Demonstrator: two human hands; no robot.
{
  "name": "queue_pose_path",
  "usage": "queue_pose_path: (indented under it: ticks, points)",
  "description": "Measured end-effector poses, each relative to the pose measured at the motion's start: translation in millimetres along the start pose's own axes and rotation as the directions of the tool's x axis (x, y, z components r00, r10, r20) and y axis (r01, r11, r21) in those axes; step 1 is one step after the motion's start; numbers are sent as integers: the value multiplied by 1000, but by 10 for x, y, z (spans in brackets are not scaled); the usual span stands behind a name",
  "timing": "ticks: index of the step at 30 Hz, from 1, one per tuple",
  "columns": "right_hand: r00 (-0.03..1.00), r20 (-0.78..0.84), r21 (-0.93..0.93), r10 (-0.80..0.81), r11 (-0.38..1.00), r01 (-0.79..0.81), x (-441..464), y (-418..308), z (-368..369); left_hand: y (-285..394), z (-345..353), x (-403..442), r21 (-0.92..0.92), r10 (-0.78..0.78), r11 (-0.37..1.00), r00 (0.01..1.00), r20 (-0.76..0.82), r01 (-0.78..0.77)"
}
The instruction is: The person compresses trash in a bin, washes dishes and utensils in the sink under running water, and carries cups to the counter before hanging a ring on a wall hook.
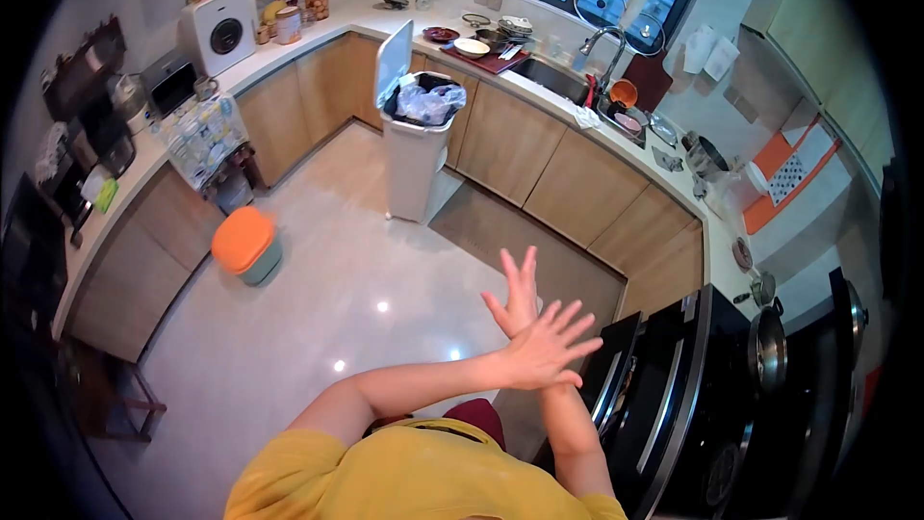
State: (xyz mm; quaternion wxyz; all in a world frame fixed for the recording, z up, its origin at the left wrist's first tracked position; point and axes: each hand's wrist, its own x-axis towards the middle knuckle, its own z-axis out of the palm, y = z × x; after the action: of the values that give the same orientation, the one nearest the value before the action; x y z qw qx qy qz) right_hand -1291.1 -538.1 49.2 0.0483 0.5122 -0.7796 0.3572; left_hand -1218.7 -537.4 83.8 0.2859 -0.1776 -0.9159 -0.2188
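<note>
My left hand [551, 347] reaches across to the right and lies over my right wrist or forearm, its fingers spread wide. Beyond it, my right hand [521, 297] points away from me with its fingers apart. Nothing is visible in either hand. They are raised in front of my yellow shirt [414, 477], above the floor, and the black oven front [664, 385] is just to their right. Part of my right wrist is hidden behind the left hand.
A tall bin [414, 169] with its lid up stands by the cabinets. An orange-lidded bucket [243, 241] sits on the floor at left. The sink [553, 79] and dishes line the far counter. A stool [144, 404] is at lower left, and a pan [767, 351] at right.
</note>
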Motion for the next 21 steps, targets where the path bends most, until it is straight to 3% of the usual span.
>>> queue_pose_path:
  ticks: [1, 2, 4, 6, 9, 10, 12, 14, 16, 18, 20, 21]
  points:
    - [997, -33, 165, 73, 984, -67, 207, 227, -33, -243, 100, 183, -26, 52, 998, 998, 31, -51]
    - [996, -34, 156, 78, 985, -71, 401, 411, -83, -493, 240, 340, -34, 57, 998, 998, 26, -57]
    - [964, -199, -31, 179, 981, -189, 808, 779, -194, -1010, 490, 646, -11, 124, 992, 991, -45, -124]
    - [965, -133, -91, 228, 966, -241, 1156, 1158, -203, -1536, 621, 809, -18, 66, 998, 997, -43, -67]
    - [978, -158, 39, 138, 990, -134, 1841, 1992, -89, -2286, 616, 1263, 114, -331, 937, 944, -12, 330]
    - [978, -163, 83, 128, 990, -116, 2065, 2193, -22, -2562, 605, 1346, 132, -345, 931, 939, 7, 341]
    - [976, -15, 303, 216, 932, -201, 2535, 2532, 8, -3079, 621, 1584, 77, -516, 847, 848, -125, 527]
    - [993, -3, 334, 121, 936, -113, 2932, 2806, 161, -3511, 481, 1662, 141, -548, 815, 827, -124, 562]
    - [962, 149, 500, 230, 822, -274, 3477, 2825, 155, -3988, 283, 1668, 227, -655, 709, 742, -141, 668]
    - [968, 158, 463, 194, 852, -246, 3738, 3094, 345, -4312, 328, 1359, 111, -775, 600, 610, -165, 792]
    - [939, 278, 478, 202, 819, -318, 3900, 3305, 610, -4625, 445, 917, 39, -895, 427, 429, -125, 903]
    - [964, 184, 511, 193, 819, -261, 3994, 3433, 707, -4794, 581, 676, 24, -917, 377, 377, -132, 926]
